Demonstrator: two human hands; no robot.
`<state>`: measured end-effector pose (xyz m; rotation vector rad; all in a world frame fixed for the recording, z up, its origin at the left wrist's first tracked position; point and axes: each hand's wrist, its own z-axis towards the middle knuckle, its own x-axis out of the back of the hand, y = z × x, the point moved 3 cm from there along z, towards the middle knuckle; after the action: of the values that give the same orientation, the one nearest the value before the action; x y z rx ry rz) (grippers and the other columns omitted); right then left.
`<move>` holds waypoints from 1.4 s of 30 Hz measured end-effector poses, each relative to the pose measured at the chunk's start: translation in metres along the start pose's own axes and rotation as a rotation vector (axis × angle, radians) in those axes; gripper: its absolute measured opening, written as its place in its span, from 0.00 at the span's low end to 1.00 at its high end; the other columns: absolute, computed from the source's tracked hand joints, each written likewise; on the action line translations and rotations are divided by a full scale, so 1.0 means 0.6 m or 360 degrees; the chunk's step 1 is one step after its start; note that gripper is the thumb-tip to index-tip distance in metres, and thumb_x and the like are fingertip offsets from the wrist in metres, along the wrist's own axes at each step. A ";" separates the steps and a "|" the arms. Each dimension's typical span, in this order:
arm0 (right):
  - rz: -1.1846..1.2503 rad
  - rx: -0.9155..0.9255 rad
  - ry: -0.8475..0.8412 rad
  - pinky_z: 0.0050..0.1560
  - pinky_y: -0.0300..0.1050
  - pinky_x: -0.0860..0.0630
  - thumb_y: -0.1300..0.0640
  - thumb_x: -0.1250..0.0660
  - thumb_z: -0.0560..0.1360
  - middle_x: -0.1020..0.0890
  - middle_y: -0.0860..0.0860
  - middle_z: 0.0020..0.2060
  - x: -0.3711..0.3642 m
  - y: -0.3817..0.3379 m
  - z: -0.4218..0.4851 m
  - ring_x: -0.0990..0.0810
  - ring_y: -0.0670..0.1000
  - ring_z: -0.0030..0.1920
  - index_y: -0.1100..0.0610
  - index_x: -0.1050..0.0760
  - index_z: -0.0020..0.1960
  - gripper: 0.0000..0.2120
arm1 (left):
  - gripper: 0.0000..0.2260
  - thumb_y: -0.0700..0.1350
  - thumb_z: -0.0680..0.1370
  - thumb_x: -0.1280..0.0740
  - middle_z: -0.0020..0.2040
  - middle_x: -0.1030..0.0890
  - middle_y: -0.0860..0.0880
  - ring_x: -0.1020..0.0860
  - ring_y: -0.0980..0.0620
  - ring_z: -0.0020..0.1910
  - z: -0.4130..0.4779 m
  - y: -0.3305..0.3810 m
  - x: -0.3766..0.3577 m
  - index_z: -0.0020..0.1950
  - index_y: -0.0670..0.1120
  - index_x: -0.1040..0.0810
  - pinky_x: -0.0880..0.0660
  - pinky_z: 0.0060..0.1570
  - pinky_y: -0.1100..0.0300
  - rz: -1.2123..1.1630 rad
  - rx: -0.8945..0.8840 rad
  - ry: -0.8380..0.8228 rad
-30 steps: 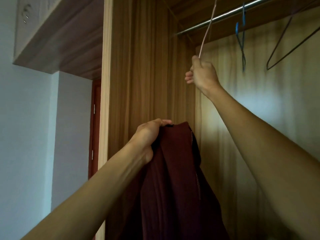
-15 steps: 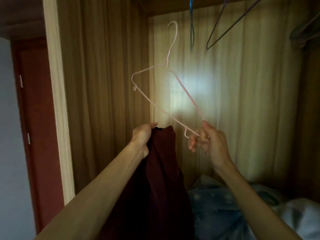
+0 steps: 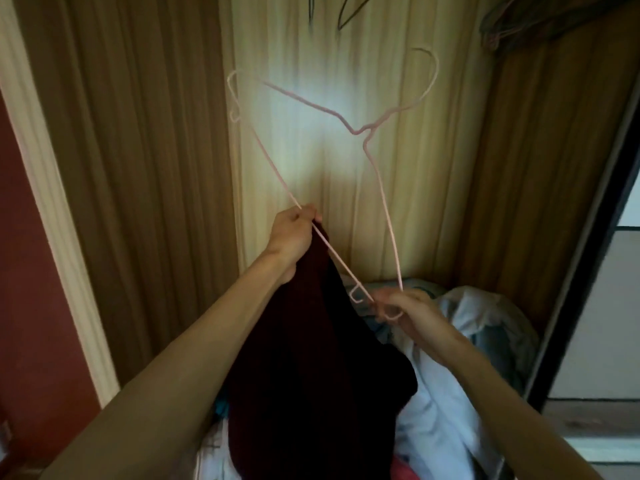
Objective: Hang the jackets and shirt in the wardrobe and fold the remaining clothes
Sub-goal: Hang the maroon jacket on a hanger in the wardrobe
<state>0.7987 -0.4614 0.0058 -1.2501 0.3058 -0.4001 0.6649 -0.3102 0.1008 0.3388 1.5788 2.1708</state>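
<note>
Gripping the top edge of a dark maroon jacket (image 3: 311,341), the left hand (image 3: 292,233) has its fingers curled tight round the cloth, a little left of centre in the scene. The jacket hangs straight down from that fist, falling nearer and lower between the two forearms, so nearly all of it lies below the grip.

The long straight bar of a pink wire hanger (image 3: 367,128) passes right at the left hand's fingertips (whether they pinch the wire as well or it only lies against them cannot be told). From there the bar slants down and to the right across the jacket's upper fold to the right hand (image 3: 415,317). The right hand's thumb and fingers are closed in a pinch on the hanger's near corner, beside the small notch loop.

The rest of the hanger stands above both hands, tilted, with its hook up at the far right and its other corner up at the far left. It is clear of the jacket except where the bar crosses the fold.

Behind it is the pale wooden back panel (image 3: 346,209) of the wardrobe, lit by a bright patch. A heap of pale blue and white clothes (image 3: 478,327) lies at the wardrobe's bottom, under and to the right of the right hand. Dark wire hangers (image 3: 349,12) show at the top edge
</note>
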 end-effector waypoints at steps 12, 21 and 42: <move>0.0870 0.0152 0.0046 0.29 0.36 0.29 0.44 0.34 0.77 0.21 0.51 0.38 0.105 -0.192 -0.006 0.28 0.45 0.29 0.55 0.30 0.67 0.23 | 0.17 0.45 0.83 0.38 0.43 0.18 0.42 0.22 0.54 0.44 -0.118 -0.004 -0.087 0.35 0.47 0.21 0.29 0.40 0.71 0.0731 -0.0106 -0.0338; 0.0536 -0.0223 -0.0178 0.21 0.35 0.51 0.44 0.42 0.80 0.31 0.47 0.28 0.169 -0.056 -0.086 0.44 0.41 0.21 0.54 0.22 0.62 0.19 | 0.25 0.40 0.71 0.22 0.61 0.21 0.54 0.25 0.56 0.63 -0.219 -0.069 -0.033 0.67 0.52 0.21 0.31 0.59 0.68 0.0896 0.0295 -0.0266; -0.0123 -0.0636 -0.0455 0.24 0.37 0.42 0.54 0.31 0.74 0.30 0.51 0.27 0.240 0.209 -0.299 0.36 0.46 0.26 0.54 0.14 0.50 0.09 | 0.20 0.33 0.74 0.33 0.53 0.16 0.51 0.17 0.51 0.47 -0.354 -0.192 0.027 0.59 0.53 0.16 0.19 0.52 0.53 0.1675 0.0293 -0.0219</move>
<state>0.8647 -0.6468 -0.1672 -1.6934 0.0936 -0.2255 0.5807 -0.4511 -0.0770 1.6416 1.7178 2.5754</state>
